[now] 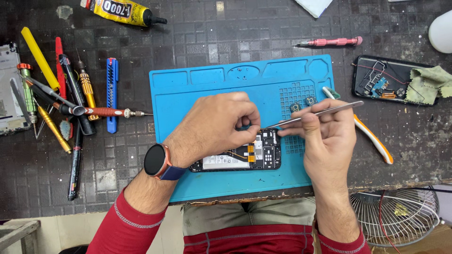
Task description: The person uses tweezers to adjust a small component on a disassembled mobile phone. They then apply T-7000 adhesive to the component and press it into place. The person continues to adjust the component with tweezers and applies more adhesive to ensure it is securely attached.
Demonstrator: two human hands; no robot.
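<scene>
**Tech 1:** Two hands are over the opened phone (245, 155), which lies back-cover off on the blue repair mat (188, 108) near the front edge of the bench. Report hand states.

**Tech 2:** Left hand (214, 124): curled nearly closed, thumb and forefinger pinched together at the phone's upper edge. Whether they grip a small part, I cannot tell; the fingertips hide it. Right hand (329, 136): closed around metal tweezers (315, 114), held like a pen, tips pointing left and meeting the left fingertips just above the circuit board.

**Tech 1:** Step in hand?

**Tech 2:** By my judgement, fine work on a component at the upper board area, likely seating or lifting a small part or connector.

**Tech 1:** Requirement for the next move?

**Tech 2:** Steady tweezer tips, light force, and the left hand bracing the phone so that it does not slide on the mat.

**Tech 1:** Surroundings?

**Tech 2:** Two small modules (302, 104) rest on the mat's grid section. Screwdrivers (70, 108) lie at left, a second opened phone (391, 80) with a green cloth (431, 82) at right.
</scene>
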